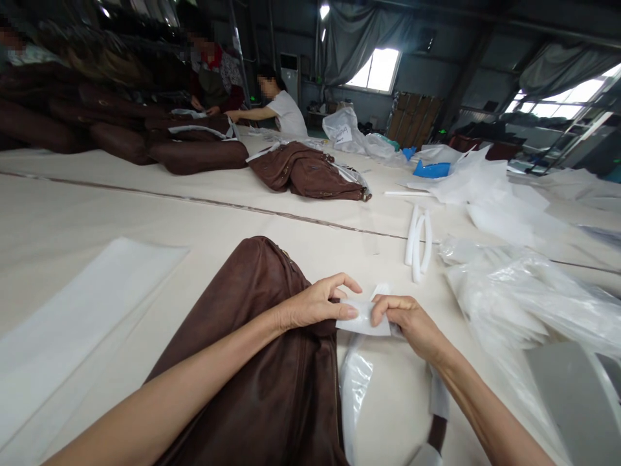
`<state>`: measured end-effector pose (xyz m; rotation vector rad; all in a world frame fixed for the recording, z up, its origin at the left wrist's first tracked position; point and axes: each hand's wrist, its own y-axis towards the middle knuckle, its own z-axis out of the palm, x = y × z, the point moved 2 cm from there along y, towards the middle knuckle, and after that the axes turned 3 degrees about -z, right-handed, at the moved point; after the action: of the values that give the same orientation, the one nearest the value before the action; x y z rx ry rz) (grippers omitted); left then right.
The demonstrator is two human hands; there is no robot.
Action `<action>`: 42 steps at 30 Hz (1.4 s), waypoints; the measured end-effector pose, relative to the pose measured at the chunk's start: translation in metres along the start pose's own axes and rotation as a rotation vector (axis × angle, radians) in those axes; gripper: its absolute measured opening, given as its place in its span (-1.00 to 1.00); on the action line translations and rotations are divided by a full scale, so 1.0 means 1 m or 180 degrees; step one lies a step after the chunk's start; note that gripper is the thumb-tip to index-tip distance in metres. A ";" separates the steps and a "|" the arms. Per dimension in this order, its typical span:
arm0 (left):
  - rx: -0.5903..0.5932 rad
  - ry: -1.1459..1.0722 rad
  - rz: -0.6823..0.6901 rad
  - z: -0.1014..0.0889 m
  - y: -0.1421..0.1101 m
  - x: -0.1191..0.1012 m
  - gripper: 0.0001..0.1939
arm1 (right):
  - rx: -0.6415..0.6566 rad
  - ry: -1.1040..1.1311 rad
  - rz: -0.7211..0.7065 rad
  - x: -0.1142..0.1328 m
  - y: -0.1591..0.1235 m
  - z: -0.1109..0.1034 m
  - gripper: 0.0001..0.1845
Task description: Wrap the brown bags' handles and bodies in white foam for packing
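A brown leather bag [242,323] lies on the table in front of me, a zipper along its edge. Beside its right side, both hands meet at a small white wrapping sheet [361,318]. My left hand [315,304] presses the sheet with its thumb, the index finger raised and curved. My right hand [410,320] pinches the other end, fingers curled. Whatever lies under the sheet is mostly hidden. Below the hands, a brown strap [437,433] shows between pieces of white wrapping, and a clear plastic piece [356,382] rests against the bag.
White foam strips [418,243] lie ahead to the right, near crumpled clear plastic bags [524,291]. White sheets [87,310] are at left. Several brown bags [198,155] line the far side, with another bag [310,171] nearer the middle. Co-workers [286,110] stand beyond.
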<state>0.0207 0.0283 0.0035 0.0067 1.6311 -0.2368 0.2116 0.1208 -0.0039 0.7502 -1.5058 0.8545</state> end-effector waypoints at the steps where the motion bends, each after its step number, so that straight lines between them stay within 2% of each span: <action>1: 0.0051 0.0095 -0.0030 0.000 0.001 0.000 -0.50 | -0.0013 -0.0020 0.0006 0.001 0.001 0.000 -0.83; 5: 0.0251 0.0634 -0.0130 -0.001 0.005 -0.002 -0.59 | -0.0086 -0.0162 0.0084 0.007 0.003 0.001 -0.82; 7: 0.0165 0.0716 -0.0168 -0.001 0.006 -0.001 -0.57 | -0.0231 -0.0309 -0.0015 0.012 -0.003 0.001 -0.82; 9: 0.0019 0.0711 -0.0167 0.000 0.005 0.000 -0.56 | -0.0748 -0.0528 -0.0370 0.017 -0.015 0.001 -0.80; 11: -0.0049 0.0645 -0.0175 0.002 0.004 0.001 -0.56 | -0.1691 -0.0633 -0.0672 0.018 -0.032 0.003 -0.81; 12: -0.0037 0.0587 -0.0185 0.002 0.004 0.002 -0.56 | -0.2085 -0.0601 -0.0669 0.016 -0.041 0.006 -0.75; 13: 0.0000 0.0515 -0.0195 0.003 0.004 0.002 -0.55 | -0.2300 -0.0521 -0.0547 0.011 -0.048 0.012 -0.66; 15: 0.0094 0.0368 -0.0203 0.004 0.004 0.004 -0.54 | -0.2185 -0.0347 -0.0162 0.000 -0.053 0.027 -0.51; 18: 0.0112 0.0237 -0.0183 0.005 0.005 0.004 -0.52 | -0.1834 -0.0136 0.0148 -0.012 -0.044 0.050 -0.49; 20: 0.0091 0.0240 -0.0182 0.004 0.004 0.003 -0.50 | -0.1946 -0.0029 0.0031 -0.015 -0.034 0.056 -0.52; 24: 0.0060 0.0376 -0.0195 0.004 0.002 0.000 -0.46 | -0.2238 0.0034 -0.0372 -0.014 -0.021 0.054 -0.57; 27: -0.0013 0.0455 -0.0166 0.004 0.002 -0.001 -0.46 | -0.2186 0.0068 -0.0375 -0.016 -0.020 0.054 -0.56; 30: -0.0043 0.0509 -0.0143 0.004 0.002 -0.002 -0.48 | -0.2184 0.0064 -0.0296 -0.016 -0.033 0.058 -0.56; 33: -0.0131 0.0600 -0.0275 0.001 0.004 -0.003 -0.47 | -0.2260 -0.0021 -0.0269 -0.011 -0.066 0.053 -0.60; 35: -0.0151 0.0649 -0.0376 -0.001 0.008 -0.002 -0.44 | -0.2481 -0.0178 -0.0255 -0.004 -0.101 0.040 -0.64; 38: -0.0082 0.0670 -0.0482 -0.002 0.013 0.000 -0.41 | -0.3121 -0.0692 -0.0176 0.011 -0.171 0.004 -0.67; 42: -0.0028 0.0722 -0.0639 -0.002 0.016 0.001 -0.41 | -0.4011 -0.1522 0.0088 0.029 -0.260 -0.056 -0.66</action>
<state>0.0209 0.0446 0.0000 -0.1420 1.8604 -0.3944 0.4577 0.0333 0.0526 -0.0436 -2.0636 -0.3731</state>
